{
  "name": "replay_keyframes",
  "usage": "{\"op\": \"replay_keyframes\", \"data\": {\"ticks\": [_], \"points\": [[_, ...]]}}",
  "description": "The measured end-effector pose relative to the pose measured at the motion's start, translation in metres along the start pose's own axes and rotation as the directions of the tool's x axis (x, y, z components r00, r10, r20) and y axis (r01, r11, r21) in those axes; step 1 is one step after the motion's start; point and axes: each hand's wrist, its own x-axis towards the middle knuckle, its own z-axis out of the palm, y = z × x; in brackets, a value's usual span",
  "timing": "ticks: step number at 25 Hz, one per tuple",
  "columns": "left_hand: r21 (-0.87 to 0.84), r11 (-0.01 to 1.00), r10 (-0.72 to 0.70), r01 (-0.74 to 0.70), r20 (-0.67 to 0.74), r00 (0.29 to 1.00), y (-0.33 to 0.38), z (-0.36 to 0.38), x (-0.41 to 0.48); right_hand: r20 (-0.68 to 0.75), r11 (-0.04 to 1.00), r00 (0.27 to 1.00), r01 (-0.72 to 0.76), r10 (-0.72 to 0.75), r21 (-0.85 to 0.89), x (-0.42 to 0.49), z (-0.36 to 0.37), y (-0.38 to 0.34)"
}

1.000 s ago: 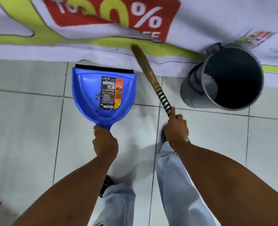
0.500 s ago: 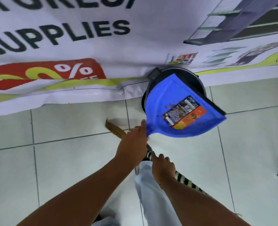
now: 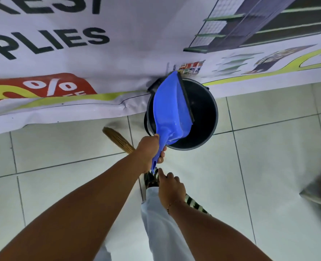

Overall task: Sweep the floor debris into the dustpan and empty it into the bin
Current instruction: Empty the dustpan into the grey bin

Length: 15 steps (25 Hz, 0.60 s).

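While my left hand [image 3: 152, 149] grips the blue plastic dustpan [image 3: 171, 110] tipped over the round black bin [image 3: 204, 113], my right hand [image 3: 171, 187] is wrapped around the striped-handled straw broom [image 3: 118, 140]. Sweeping looks done; emptying seems nearly finished, no debris visible in the pan.

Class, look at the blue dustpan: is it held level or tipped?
Tipped. The left hand holds the dustpan turned over above the bin: its blue underside faces the camera, its black lip edge points into the bin.
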Motion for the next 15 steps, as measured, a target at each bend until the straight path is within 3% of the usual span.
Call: {"op": "replay_keyframes", "data": {"ticks": [3, 5, 7, 9, 13, 15], "points": [[-0.094, 0.996, -0.001, 0.004, 0.038, 0.999, -0.008, -0.01, 0.0, -0.003, 1.0, 1.0, -0.002, 0.002, 0.01, 0.005, -0.003, -0.012], [0.073, 0.987, 0.149, -0.146, -0.039, 0.988, -0.025, -0.027, -0.004, -0.002, 0.998, 1.0, -0.019, 0.019, 0.06, 0.006, -0.003, -0.025], [0.313, 0.875, 0.433, -0.369, -0.163, 0.887, -0.058, -0.056, -0.014, 0.004, 0.993, 1.0, -0.023, 0.023, 0.114, 0.004, -0.001, -0.041], [0.426, 0.813, 0.52, -0.397, -0.226, 0.824, -0.102, -0.094, -0.025, -0.003, 0.992, 1.0, -0.009, 0.01, 0.127, -0.002, 0.004, -0.06], [0.262, 0.95, 0.274, -0.171, -0.435, 0.857, -0.193, -0.192, -0.059, -0.042, 0.997, 0.999, 0.03, -0.033, -0.068, -0.003, 0.001, -0.117], [0.241, 0.967, 0.189, -0.078, -0.481, 0.856, -0.244, -0.244, -0.081, -0.115, 0.984, 0.992, 0.031, -0.052, -0.176, 0.007, -0.007, -0.16]]}}
